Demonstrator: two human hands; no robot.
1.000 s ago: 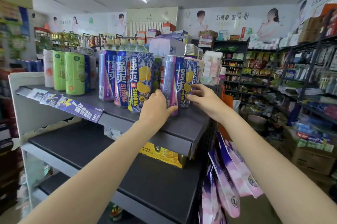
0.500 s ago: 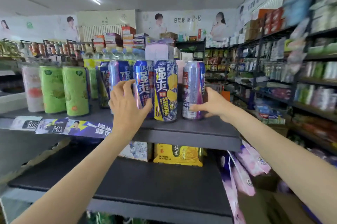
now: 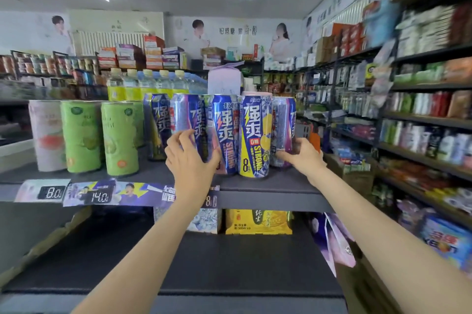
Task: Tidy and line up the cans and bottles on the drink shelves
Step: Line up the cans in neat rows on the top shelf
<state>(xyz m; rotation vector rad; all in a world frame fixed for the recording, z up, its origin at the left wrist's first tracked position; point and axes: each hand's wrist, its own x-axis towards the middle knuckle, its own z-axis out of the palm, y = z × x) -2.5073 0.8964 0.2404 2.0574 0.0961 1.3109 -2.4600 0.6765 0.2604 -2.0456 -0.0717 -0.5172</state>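
Note:
A row of tall blue and purple drink cans stands on the dark upper shelf (image 3: 268, 186). My left hand (image 3: 190, 157) grips the purple can (image 3: 187, 116) near the left of the group, fingers curled round its lower half. My right hand (image 3: 297, 154) holds the silver-purple can (image 3: 284, 119) at the right end, near its base. Between them stand a blue can (image 3: 226, 129) and a blue-and-yellow can (image 3: 254, 134). Another blue can (image 3: 158, 122) stands further left.
Green cans (image 3: 118, 137) and a pink can (image 3: 46, 134) stand to the left on the same shelf. Yellow-capped bottles (image 3: 148, 83) line up behind. A yellow carton (image 3: 258, 221) sits on the lower shelf (image 3: 204, 262). Purple packets (image 3: 337, 247) hang at the right end. Stocked shelves flank the aisle on the right.
The view has swung right and closer to the cans. My left hand has moved from the left cans' fronts to grip the purple can. My right hand stays on the right-end can.

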